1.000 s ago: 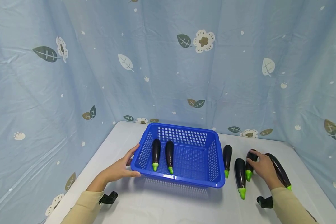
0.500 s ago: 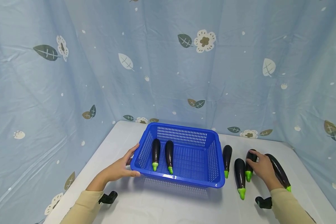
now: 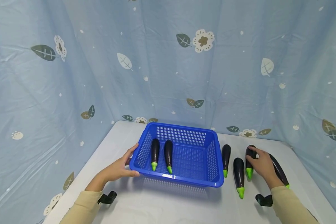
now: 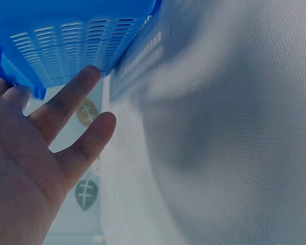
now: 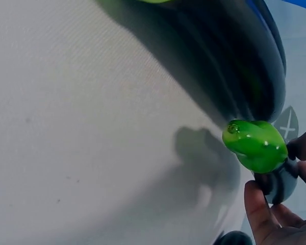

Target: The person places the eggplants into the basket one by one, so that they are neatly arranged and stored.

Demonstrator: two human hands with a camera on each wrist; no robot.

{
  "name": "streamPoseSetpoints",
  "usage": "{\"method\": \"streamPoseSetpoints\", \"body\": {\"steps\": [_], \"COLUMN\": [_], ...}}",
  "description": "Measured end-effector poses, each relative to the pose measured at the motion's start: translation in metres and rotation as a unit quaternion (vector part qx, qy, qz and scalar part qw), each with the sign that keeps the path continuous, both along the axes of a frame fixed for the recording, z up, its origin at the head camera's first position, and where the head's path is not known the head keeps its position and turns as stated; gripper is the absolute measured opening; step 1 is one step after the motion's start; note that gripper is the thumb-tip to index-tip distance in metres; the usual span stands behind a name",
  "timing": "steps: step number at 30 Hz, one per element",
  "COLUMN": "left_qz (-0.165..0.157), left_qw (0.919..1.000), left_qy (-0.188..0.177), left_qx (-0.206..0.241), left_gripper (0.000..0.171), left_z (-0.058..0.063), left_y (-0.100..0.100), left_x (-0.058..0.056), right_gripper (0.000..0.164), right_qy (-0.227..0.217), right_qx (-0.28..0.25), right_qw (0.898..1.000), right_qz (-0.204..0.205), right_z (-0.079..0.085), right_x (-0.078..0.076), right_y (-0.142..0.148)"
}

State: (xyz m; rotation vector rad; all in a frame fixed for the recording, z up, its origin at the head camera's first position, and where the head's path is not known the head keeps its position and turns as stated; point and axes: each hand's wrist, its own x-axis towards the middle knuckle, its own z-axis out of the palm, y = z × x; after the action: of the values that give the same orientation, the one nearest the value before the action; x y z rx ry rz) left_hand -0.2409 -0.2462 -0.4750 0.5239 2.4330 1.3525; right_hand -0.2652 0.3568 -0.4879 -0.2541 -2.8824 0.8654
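Observation:
My left hand (image 3: 116,171) holds the near-left corner of a blue plastic basket (image 3: 176,177); in the left wrist view two fingers stretch out free below its slotted wall (image 4: 66,48). Inside the basket lie two dark eggplants, one (image 3: 155,151) at the left and another (image 3: 168,153) beside it. To the right of the basket, my right hand (image 3: 263,165) pinches an eggplant (image 3: 249,155) between thumb and fingers. Its green stem end (image 5: 256,147) points toward me, and its shadow falls on the cloth. Whether it fully clears the table cannot be told.
One eggplant (image 3: 226,157) lies close along the basket's right side, another (image 3: 239,174) nearer me. A third (image 3: 279,171) is partly behind my right hand. A white cloth covers the table (image 3: 162,202); a patterned blue curtain (image 3: 168,77) hangs behind and at the sides.
The eggplant in my right hand has shifted slightly away from me, its far end now higher in the head view. My left hand and the basket stay in place.

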Motion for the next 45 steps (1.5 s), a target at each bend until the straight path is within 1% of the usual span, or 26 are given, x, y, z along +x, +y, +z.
{"method": "streamPoseSetpoints", "body": {"steps": [5,13,19,26,40,45], "left_qz": [-0.002,-0.003,-0.003,0.006,0.005,0.002], "left_qw": [1.0,1.0,1.0,1.0,0.9999,0.9999], "left_qy": [0.004,0.008,0.008,-0.002,0.0,0.001], "left_qx": [0.0,0.002,0.005,0.007,0.009,0.01], "left_gripper": [0.117,0.117,0.117,0.117,0.116,0.116], "left_z": [0.001,0.002,0.002,0.0,-0.001,-0.001], "left_y": [0.0,0.0,0.001,0.001,0.0,0.0], "left_x": [0.001,0.003,0.003,0.0,0.001,0.0], "right_gripper": [0.055,0.056,0.056,0.055,0.054,0.054], "right_qy": [0.006,-0.002,0.01,0.023,0.03,0.032], "right_qx": [-0.004,-0.006,-0.003,-0.005,-0.014,-0.023], "right_qw": [1.0,1.0,1.0,1.0,0.999,0.999], "right_qz": [0.0,-0.003,0.007,0.017,0.028,0.033], "right_z": [0.005,0.006,0.009,0.012,0.018,0.018], "right_x": [-0.001,-0.002,-0.004,-0.007,-0.004,-0.003], "right_y": [-0.005,-0.008,-0.011,-0.017,-0.03,-0.035]}}
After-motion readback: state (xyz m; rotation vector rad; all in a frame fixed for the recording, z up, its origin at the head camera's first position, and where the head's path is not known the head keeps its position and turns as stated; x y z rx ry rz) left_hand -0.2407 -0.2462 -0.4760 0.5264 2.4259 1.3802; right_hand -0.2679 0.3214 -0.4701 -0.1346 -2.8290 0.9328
